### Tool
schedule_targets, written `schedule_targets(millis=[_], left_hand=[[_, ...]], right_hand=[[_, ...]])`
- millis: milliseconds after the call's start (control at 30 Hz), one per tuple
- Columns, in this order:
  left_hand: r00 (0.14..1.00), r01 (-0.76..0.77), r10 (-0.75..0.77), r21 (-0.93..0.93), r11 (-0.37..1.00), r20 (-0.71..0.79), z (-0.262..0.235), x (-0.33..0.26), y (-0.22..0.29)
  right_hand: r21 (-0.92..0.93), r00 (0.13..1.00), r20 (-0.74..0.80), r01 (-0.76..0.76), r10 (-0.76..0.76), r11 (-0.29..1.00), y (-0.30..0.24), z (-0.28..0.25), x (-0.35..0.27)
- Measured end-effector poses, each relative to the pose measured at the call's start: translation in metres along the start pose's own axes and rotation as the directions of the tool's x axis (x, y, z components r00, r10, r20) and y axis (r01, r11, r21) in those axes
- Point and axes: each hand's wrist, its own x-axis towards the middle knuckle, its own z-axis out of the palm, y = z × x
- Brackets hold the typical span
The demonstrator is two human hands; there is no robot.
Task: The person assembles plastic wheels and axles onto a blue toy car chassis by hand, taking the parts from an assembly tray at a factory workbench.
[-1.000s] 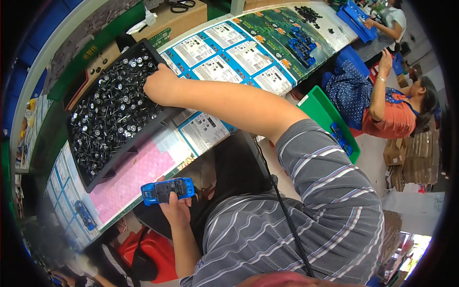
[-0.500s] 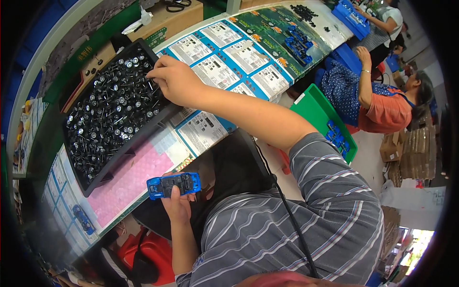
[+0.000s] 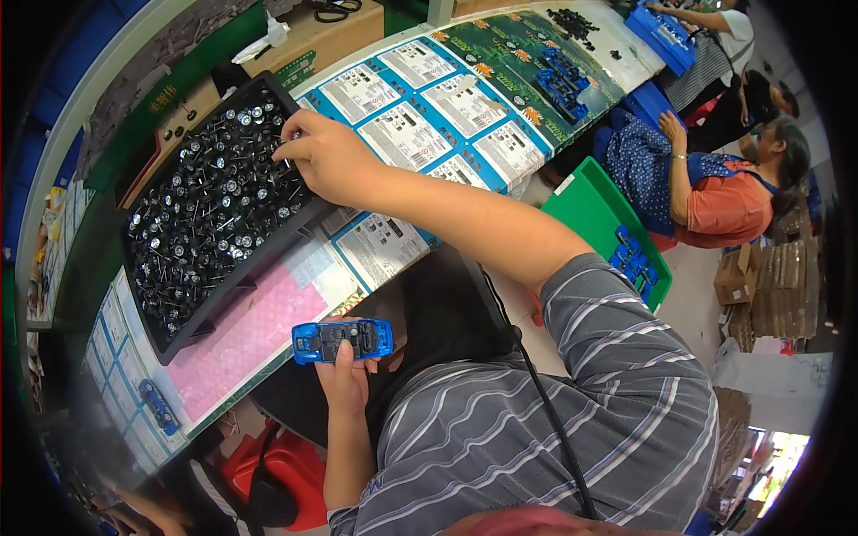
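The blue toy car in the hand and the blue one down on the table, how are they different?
The held toy car is bright blue, belly up, gripped by the left hand. The table's toy car looks darker, lies loose near the bench edge, with no hand on it. The held one looks larger, being closer. Both are small blue cars.

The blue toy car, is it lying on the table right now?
No, the blue toy car is held up in the left hand, below the table edge.
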Motion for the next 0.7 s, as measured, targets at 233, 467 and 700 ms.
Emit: schedule_targets(millis=[233, 467, 700], left_hand=[[0.999, 0.006, -0.007, -0.018, 1.0, -0.035, -0.003, -0.005, -0.001], [0.997, -0.008, 0.004, -0.04, 0.999, -0.083, -0.011, -0.01, -0.002], [0.991, 0.02, -0.027, -0.059, 0.998, -0.129, -0.013, -0.003, -0.005]], right_hand=[[0.155, 0.949, 0.152, -0.3, 0.277, 0.941, -0.008, -0.001, 0.001], [0.086, 0.965, 0.107, -0.25, 0.241, 0.964, -0.024, -0.01, -0.007], [0.203, 0.958, 0.216, -0.233, 0.189, 0.951, -0.068, -0.029, -0.023]])
